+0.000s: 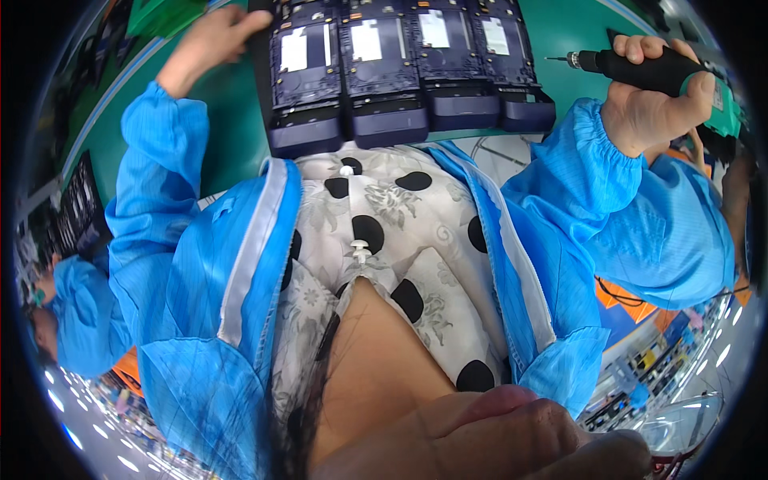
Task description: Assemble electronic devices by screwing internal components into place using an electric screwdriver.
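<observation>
Several dark blue-purple device housings (pixel 384 80) stand side by side on the bench, their inner sides facing up, each with a white rectangle and small metal parts showing. At their far left edge is my left hand (pixel 210 46), one finger stretched toward the dark border beside the housings and the others loosely bent. Nothing shows in that hand. To the right of the row, my right hand (pixel 648 96) is wrapped around a black-and-green electric screwdriver (pixel 640 68), held sideways with its thin bit pointing left toward the housings. The bit is clear of them.
Under the housings lies a green bench mat (pixel 228 132). A green box (pixel 164 14) sits at the far left corner. Dark parts (pixel 80 188) stand along the left side. Another person's blue sleeve (pixel 84 316) shows at the left rim, and orange bins (pixel 624 298) at the lower right.
</observation>
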`<state>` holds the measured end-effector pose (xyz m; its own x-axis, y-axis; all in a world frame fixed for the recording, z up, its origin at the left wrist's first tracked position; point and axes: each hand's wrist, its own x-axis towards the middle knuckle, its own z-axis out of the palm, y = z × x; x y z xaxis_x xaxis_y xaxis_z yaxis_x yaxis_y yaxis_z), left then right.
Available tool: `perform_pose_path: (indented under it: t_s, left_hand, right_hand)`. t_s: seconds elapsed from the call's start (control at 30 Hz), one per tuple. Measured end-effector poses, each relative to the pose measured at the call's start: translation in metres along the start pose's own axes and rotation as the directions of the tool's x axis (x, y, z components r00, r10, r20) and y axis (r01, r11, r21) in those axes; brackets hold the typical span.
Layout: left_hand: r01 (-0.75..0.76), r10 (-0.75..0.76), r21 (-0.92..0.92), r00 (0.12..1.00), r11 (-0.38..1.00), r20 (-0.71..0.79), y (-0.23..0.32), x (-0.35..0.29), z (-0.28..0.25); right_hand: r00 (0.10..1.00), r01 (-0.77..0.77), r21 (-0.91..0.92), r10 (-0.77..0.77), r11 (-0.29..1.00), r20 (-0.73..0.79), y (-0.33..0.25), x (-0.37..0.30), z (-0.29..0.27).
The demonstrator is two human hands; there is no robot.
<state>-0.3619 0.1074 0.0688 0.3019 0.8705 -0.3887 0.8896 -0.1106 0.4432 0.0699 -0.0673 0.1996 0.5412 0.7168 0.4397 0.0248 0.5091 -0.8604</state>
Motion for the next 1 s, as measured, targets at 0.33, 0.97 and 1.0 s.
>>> perform_pose_path:
  t_s: [0.33,0.97,1.0]
  left_hand:
    - [-0.974,0.954,0.165,0.103,0.154,-0.283,0.245,0.018,0.094]
    - [-0.996,0.947,0.075,0.014,0.040,-0.321,0.239,0.042,0.135]
    - [-0.996,0.951,0.069,0.033,0.057,-0.307,0.241,0.036,0.114]
  right_hand:
    - [0.993,0.091,0.071,-0.096,0.993,0.066,0.006,-0.015,-0.050]
    - [0.966,0.009,0.052,-0.022,0.999,0.259,0.054,-0.052,-0.047]
    - [0.970,-0.016,0.076,-0.003,0.997,0.242,0.056,-0.053,-0.052]
